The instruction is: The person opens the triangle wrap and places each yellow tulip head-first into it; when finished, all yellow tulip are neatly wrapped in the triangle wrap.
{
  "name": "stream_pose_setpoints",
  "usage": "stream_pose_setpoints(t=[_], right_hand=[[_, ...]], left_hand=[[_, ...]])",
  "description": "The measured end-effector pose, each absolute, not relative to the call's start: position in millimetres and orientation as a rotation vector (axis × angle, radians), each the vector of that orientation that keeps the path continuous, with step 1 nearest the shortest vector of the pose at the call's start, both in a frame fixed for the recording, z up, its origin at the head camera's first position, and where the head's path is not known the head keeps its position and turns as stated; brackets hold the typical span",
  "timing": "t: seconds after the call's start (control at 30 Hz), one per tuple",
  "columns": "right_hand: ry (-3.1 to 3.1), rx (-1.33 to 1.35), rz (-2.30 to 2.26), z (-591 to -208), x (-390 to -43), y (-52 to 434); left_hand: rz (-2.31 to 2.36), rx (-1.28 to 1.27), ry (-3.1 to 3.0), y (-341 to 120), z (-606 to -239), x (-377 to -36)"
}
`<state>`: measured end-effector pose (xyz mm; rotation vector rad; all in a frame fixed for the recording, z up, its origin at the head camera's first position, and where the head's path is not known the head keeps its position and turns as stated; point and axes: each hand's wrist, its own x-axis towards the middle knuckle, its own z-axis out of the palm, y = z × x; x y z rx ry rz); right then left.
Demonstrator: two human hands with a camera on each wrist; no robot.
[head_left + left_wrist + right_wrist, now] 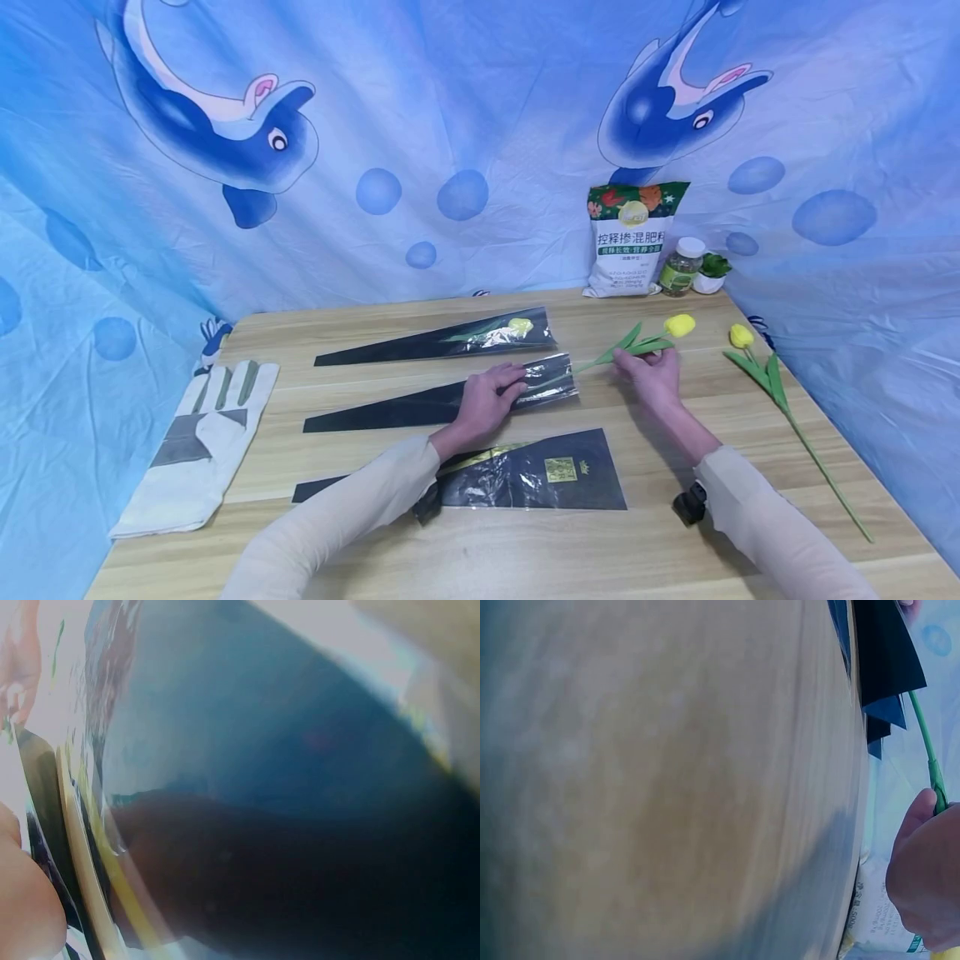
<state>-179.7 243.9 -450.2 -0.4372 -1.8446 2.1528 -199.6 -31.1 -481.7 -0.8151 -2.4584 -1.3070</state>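
Both forearms, in pale sleeves, reach forward from about 6 o'clock. Left hand (pixel 487 398) — palm down, fingers extended toward 2 o'clock, lying flat. Right hand (pixel 651 375) — toward 3 o'clock of the left, fingers curled in a pinch.

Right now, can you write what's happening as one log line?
left hand: presses middle sleeve | right hand: holds yellow tulip, stem in sleeve mouth | table: another tulip lies apart
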Motion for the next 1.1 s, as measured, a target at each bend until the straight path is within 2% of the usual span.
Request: stream_pose_setpoints(t=[1.1], right_hand=[[-1.423, -0.646, 2.625, -441.9, -174.0, 246.9]], left_hand=[[-1.305, -0.828, -2.449, -29.9, -481.4, -200.8]])
